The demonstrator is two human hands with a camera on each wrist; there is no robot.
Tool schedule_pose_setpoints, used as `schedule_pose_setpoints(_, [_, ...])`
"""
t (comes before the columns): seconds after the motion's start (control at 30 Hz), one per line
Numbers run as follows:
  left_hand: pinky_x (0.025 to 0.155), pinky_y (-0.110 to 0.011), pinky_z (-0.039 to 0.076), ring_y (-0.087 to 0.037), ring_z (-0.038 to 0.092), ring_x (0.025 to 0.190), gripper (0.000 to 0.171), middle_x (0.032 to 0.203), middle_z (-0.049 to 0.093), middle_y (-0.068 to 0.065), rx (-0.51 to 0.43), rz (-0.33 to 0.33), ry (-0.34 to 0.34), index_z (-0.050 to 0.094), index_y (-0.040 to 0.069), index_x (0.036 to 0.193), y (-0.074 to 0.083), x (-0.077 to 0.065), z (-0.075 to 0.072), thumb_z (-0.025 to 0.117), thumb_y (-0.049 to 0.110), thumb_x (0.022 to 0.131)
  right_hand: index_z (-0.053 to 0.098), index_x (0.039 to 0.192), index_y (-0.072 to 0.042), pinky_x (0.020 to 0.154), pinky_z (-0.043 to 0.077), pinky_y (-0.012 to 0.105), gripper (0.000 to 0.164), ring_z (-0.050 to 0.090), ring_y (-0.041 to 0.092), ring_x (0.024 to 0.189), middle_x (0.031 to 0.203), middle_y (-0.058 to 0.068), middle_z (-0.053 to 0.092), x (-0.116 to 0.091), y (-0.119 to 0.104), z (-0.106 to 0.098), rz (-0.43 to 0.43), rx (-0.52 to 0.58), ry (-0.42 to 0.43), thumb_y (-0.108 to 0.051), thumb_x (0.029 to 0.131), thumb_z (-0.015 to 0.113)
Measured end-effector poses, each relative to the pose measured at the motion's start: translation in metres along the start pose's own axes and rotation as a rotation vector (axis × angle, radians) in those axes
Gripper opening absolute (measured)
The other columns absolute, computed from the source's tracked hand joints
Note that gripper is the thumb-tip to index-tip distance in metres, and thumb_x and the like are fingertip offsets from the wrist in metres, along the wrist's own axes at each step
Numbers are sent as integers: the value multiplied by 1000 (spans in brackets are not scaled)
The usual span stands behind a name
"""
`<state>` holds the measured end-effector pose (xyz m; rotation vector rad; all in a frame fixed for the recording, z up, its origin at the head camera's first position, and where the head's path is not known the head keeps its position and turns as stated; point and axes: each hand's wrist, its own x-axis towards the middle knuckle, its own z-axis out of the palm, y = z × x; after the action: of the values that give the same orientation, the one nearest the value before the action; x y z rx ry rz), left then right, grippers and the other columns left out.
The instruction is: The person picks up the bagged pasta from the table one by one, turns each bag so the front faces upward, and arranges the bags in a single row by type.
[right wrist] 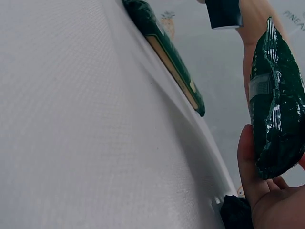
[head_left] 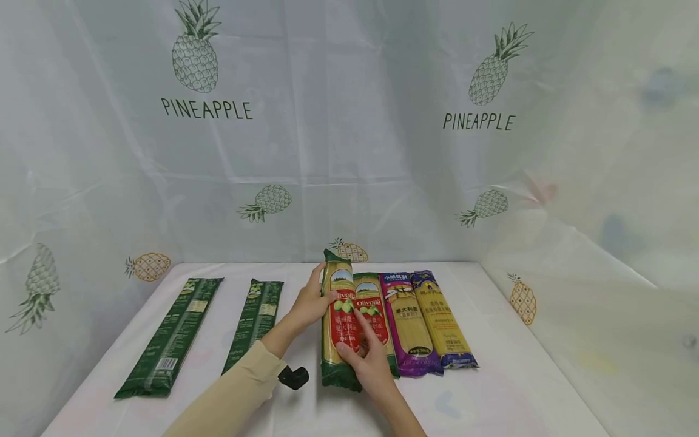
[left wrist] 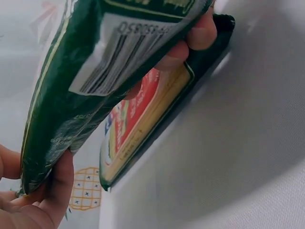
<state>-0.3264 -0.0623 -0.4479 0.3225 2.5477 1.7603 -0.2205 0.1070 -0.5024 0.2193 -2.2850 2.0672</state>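
Note:
A green-ended pasta packet (head_left: 340, 331) with a red Olivoilà label is held raised and tilted between both hands. My left hand (head_left: 312, 301) grips its upper left edge, thumb across the front. My right hand (head_left: 372, 363) holds the lower right edge, thumb and fingers on the label side. The left wrist view shows the packet's green back with a white barcode (left wrist: 119, 59). A matching Olivoilà packet (head_left: 367, 285) lies face up just behind, partly hidden by the held packet and the right hand.
To the right lie a purple pasta packet (head_left: 417, 364) and a yellow-and-blue one (head_left: 443, 318), side by side. Two green packets (head_left: 172, 337) (head_left: 264, 309) lie on the left, the nearer partly behind my left arm. A pineapple-print sheet (head_left: 355, 145) rises behind the white table (head_left: 491, 400).

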Motion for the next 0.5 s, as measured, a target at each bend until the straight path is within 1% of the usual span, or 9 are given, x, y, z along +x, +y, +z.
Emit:
schedule_pose_setpoints(0.07, [96, -52, 58, -30, 75, 106, 80, 139, 65, -25, -28, -11, 7, 12, 25, 172, 0, 1, -1, 60, 16, 109, 31, 169, -21, 82, 59, 26, 81, 64, 21, 103, 127, 16, 63, 0, -1, 0, 7, -24, 0, -31, 102, 75])
schedule_pose_setpoints(0.13, [98, -54, 57, -31, 74, 108, 78, 142, 62, -26, -56, -11, 11, 12, 26, 172, 0, 1, -1, 58, 15, 110, 28, 170, -22, 86, 57, 28, 80, 61, 21, 107, 127, 15, 62, -1, -3, -1, 35, -27, 1, -36, 104, 70])
schedule_pose_setpoints(0.23, [102, -56, 54, -32, 73, 111, 76, 143, 61, -26, -101, -5, 6, 12, 27, 172, 3, 0, -4, 56, 13, 111, 23, 172, -24, 87, 51, 34, 77, 56, 25, 113, 133, 15, 58, -1, -6, -3, 108, 16, -7, -42, 107, 61])
schedule_pose_setpoints(0.3, [104, -56, 53, -33, 72, 112, 76, 143, 61, -27, -131, -2, -5, 11, 26, 172, 4, -1, -5, 54, 12, 111, 21, 172, -26, 86, 49, 38, 76, 54, 28, 118, 137, 17, 54, 0, -7, -4, 163, 51, -12, -43, 108, 57])
schedule_pose_setpoints(0.4, [105, -56, 52, -33, 73, 111, 76, 141, 64, -27, -160, -2, -32, 9, 26, 172, 6, -2, -7, 53, 11, 111, 19, 173, -26, 88, 49, 47, 76, 50, 33, 127, 150, 22, 48, 0, -10, -6, 207, 70, -29, -41, 108, 56])
schedule_pose_setpoints(0.5, [108, -58, 49, -33, 72, 114, 77, 142, 63, -27, -162, -15, -60, 7, 26, 173, 5, -3, -7, 51, 11, 112, 18, 173, -25, 94, 50, 54, 77, 53, 35, 129, 155, 25, 48, -1, -10, -7, 200, 57, -48, -38, 108, 57])
